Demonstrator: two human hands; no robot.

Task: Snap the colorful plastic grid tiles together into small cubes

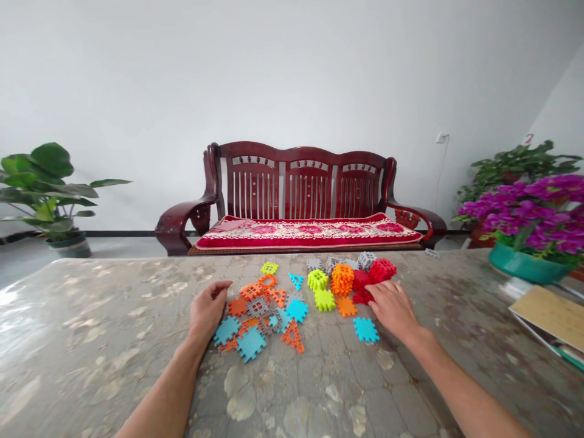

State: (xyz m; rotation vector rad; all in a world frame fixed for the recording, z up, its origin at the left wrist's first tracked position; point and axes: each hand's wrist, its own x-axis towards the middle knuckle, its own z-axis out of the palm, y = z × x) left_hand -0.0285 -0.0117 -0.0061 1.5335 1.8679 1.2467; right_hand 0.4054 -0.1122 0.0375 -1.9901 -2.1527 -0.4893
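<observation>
Flat interlocking plastic tiles in blue, orange, grey and yellow-green lie scattered in a heap (262, 319) on the marble-patterned table (114, 340). My left hand (207, 309) rests at the heap's left edge, fingers loosely curled, holding nothing I can see. My right hand (391, 307) lies palm down, fingers touching red tiles (364, 296). Assembled cubes stand behind: yellow-green (317, 279), orange (342, 278), red (382, 269), grey (366, 260). A single blue tile (365, 329) lies just left of my right wrist.
A dark wooden bench (301, 201) with a red cushion stands behind the table. A teal pot of purple flowers (524, 261) and brown paper over books (550, 313) sit at the right edge. A leafy plant (50, 194) stands on the floor at left.
</observation>
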